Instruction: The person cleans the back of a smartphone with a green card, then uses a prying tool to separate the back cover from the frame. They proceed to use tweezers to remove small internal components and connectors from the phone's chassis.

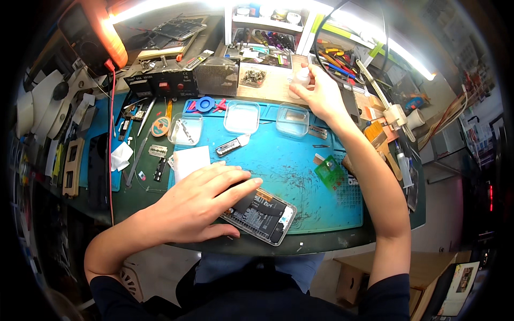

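An opened smartphone [267,216] is laid across the near edge of the blue mat [278,174], partly covered by the left hand [206,195], fingers extended, grip unclear. Beyond the mat's far edge, a small bottle [301,78] is gripped by the right hand [321,95]. Mid-mat, open room is offered.

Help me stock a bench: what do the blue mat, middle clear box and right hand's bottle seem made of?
Blue mat: likely matte silicone or rubber, given molded grid. Middle clear box: probably glossy plastic, given see-through walls. Bottle: perhaps plastic, from its smooth, whitish look.
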Motion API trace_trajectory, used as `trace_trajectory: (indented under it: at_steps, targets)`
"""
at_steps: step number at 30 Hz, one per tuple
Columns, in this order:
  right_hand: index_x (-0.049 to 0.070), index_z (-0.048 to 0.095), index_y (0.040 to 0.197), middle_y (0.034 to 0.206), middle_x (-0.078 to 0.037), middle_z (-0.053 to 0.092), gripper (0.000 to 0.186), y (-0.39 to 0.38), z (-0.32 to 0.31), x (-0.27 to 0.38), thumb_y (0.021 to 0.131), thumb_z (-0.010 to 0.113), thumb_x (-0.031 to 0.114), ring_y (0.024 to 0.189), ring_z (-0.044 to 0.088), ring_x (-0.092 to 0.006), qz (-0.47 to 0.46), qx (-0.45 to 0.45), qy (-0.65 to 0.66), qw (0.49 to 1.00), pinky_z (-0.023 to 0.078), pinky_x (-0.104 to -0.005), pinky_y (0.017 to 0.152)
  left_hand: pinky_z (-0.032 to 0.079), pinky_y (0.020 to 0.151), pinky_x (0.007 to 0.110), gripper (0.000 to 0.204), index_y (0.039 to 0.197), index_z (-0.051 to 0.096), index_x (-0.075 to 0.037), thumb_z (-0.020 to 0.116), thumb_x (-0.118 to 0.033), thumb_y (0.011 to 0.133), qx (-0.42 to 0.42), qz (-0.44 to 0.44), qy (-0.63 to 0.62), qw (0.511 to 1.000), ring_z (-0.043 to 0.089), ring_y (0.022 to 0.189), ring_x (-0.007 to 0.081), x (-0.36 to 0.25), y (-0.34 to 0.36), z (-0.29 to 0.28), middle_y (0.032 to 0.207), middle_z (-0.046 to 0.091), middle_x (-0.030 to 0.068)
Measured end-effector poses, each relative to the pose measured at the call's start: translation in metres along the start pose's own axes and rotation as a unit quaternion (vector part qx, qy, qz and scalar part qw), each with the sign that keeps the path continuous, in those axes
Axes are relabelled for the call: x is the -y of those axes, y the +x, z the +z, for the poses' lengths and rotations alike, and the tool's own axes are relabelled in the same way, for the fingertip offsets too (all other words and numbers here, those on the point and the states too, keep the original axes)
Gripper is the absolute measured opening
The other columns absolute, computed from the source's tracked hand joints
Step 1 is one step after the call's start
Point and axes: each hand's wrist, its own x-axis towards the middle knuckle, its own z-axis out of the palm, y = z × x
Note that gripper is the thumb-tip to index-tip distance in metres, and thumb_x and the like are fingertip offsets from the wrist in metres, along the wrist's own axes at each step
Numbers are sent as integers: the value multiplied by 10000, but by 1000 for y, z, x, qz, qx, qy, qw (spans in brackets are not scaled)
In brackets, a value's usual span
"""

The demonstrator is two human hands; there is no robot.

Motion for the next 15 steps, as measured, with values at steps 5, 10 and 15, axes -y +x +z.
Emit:
trace_trajectory:
  at_steps: [5, 10, 15]
  targets:
    - [8, 574, 1400, 1270, -191, 686, 678, -27, -18, -27, 855, 829, 320, 1136, 686, -274, -24, -53, 1, 998, 550, -369, 968, 473, 1062, 463, 936, 1464, 500, -14, 900, -391, 707, -4, 46, -13, 999, 580, 1228, 361, 14, 9, 1, 1328, 602, 160]
    - [11, 735, 1140, 1011, -128, 755, 306, -103, -65, 5, 932, 751, 235, 900, 735, -204, -13, 2, -64, 998, 574, -344, 837, 496, 981, 435, 920, 1443, 520, -14, 877, -459, 720, -70, 52, 60, 994, 611, 1097, 324, 9, 3, 8, 1199, 636, 140]
    - [69, 754, 1006, 916, -126, 738, 218, -149, -75, 6, 943, 719, 274, 829, 722, -302, -24, -82, -229, 970, 561, -410, 746, 504, 918, 420, 891, 1418, 536, 0, 874, -453, 729, -123, -56, 86, 987, 617, 1017, 310, -20, 18, 25, 1111, 641, 132]
